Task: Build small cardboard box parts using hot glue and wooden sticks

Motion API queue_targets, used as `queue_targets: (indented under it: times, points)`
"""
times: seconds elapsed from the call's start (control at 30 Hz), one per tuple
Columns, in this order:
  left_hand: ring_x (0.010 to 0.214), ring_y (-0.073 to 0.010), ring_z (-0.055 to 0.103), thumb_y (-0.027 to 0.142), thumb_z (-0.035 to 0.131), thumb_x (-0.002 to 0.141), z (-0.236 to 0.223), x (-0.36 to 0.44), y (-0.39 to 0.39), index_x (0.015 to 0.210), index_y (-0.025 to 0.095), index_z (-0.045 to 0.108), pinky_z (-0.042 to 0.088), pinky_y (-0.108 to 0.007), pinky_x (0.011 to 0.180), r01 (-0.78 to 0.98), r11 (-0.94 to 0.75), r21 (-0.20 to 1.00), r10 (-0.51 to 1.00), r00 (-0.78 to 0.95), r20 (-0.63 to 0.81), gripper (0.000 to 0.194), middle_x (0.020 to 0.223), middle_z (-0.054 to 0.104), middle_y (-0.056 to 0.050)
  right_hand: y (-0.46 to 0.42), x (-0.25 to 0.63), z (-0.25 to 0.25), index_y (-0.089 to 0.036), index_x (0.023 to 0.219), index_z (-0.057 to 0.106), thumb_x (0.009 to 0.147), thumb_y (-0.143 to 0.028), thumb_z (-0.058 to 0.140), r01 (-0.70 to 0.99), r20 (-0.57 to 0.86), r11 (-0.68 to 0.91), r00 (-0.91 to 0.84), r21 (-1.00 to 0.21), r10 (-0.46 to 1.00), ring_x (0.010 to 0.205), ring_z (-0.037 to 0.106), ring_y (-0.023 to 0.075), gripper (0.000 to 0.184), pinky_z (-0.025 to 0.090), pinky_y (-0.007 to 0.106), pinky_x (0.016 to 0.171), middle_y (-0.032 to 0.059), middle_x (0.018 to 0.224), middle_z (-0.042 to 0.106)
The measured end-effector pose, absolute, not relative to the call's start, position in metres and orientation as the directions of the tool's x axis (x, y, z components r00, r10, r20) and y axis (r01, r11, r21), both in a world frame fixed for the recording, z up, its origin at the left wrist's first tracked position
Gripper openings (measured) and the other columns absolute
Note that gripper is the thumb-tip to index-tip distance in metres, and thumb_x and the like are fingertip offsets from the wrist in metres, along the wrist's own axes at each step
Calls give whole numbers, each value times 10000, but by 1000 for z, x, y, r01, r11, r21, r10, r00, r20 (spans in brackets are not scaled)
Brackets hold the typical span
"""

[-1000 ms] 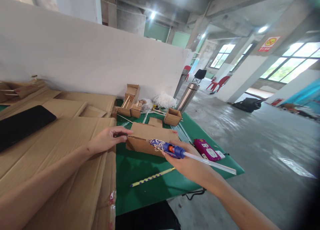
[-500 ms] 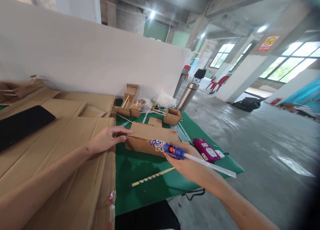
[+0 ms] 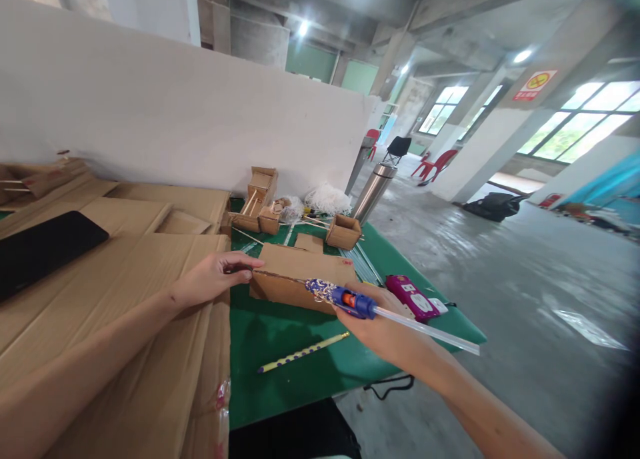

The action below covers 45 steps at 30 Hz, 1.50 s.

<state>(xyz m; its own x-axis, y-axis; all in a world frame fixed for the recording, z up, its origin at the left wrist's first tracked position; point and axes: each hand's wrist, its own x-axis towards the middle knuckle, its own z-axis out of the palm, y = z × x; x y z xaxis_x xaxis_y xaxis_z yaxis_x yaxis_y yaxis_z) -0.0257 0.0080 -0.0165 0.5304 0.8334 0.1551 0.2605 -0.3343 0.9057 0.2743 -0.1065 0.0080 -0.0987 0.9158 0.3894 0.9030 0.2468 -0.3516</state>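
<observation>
A brown cardboard box lies on the green tabletop in front of me. My left hand grips its left end, thumb on the near side and fingers toward the far side, partly hidden. In my right hand is a blue hot glue gun, with a long clear glue stick sticking out of its back. The gun's nozzle end, crusted with stringy dried glue, points left at the box's upper near edge. Closer to me rests a yellow pencil with purple spots.
Flat cardboard sheets cover the left side, with a black phone-like slab on them. Behind the box are a small open cardboard box, a steel flask and cardboard pieces with sticks. A purple packet lies right, near the table edge.
The glue gun in my right hand has moved slightly to the right along the box's near upper edge. My left hand stays at the box's left end.
</observation>
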Motion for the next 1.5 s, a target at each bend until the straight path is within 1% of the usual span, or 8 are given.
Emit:
queue_targets:
  times: [0.23, 0.4, 0.63, 0.77, 0.9, 1.07, 1.3, 1.5]
  points:
    - [1078, -255, 684, 336, 691, 808, -13, -26, 8, 1063, 232, 766, 548, -382, 963, 273, -343, 899, 833, 530, 158, 286, 1156, 758, -41, -105, 272, 24, -238, 719, 630, 835, -274, 546, 849, 203, 220, -136, -480, 970, 627, 639, 187, 148, 452, 261, 567, 5, 678, 677]
    - [1074, -258, 684, 335, 693, 808, -12, -26, 7, 1060, 226, 768, 542, -386, 972, 285, -352, 892, 834, 528, 160, 284, 1152, 755, -48, -108, 274, 26, -237, 699, 586, 846, -269, 521, 848, 202, 193, -104, -493, 974, 617, 616, 185, 164, 428, 266, 562, 6, 671, 654]
    - [1066, -256, 683, 339, 677, 821, -12, -25, 7, 1071, 223, 764, 543, -378, 966, 294, -362, 885, 829, 535, 161, 289, 1146, 754, -48, -111, 277, 30, -236, 712, 594, 841, -266, 545, 850, 170, 174, -101, -498, 980, 596, 588, 170, 141, 385, 254, 530, -19, 654, 636]
    - [1056, -248, 685, 335, 670, 823, -13, -26, 8, 1077, 224, 760, 549, -368, 952, 298, -366, 882, 828, 536, 162, 291, 1141, 757, -45, -112, 281, 28, -229, 748, 639, 850, -290, 535, 853, 167, 159, -86, -496, 982, 610, 590, 181, 158, 386, 264, 526, -3, 663, 645]
    - [1052, -246, 686, 326, 672, 826, -13, -26, 8, 1072, 237, 761, 550, -373, 949, 300, -368, 880, 829, 535, 164, 276, 1146, 755, -40, -114, 286, 23, -235, 800, 679, 819, -270, 562, 851, 221, 156, -48, -501, 974, 650, 637, 197, 124, 428, 277, 558, 12, 723, 699]
    - [1051, -246, 687, 331, 675, 825, -13, -26, 8, 1073, 242, 764, 554, -367, 941, 299, -368, 880, 829, 534, 165, 278, 1142, 758, -39, -114, 288, 23, -240, 741, 671, 808, -267, 550, 885, 203, 129, -40, -447, 978, 619, 638, 195, 141, 433, 276, 546, 0, 679, 690]
    - [1058, -251, 685, 363, 691, 815, -12, -26, 8, 1067, 241, 768, 548, -372, 956, 296, -362, 884, 831, 531, 163, 290, 1142, 760, -40, -115, 292, 21, -260, 747, 702, 788, -255, 583, 884, 262, 146, -28, -444, 965, 648, 666, 210, 126, 437, 282, 513, 12, 748, 732]
    - [1048, -255, 687, 384, 699, 814, -14, -26, 8, 1072, 236, 767, 560, -379, 944, 286, -357, 889, 833, 528, 164, 306, 1145, 757, -49, -117, 299, 18, -258, 716, 678, 779, -206, 598, 900, 288, 173, -56, -400, 956, 597, 643, 214, 114, 409, 299, 459, 23, 698, 708]
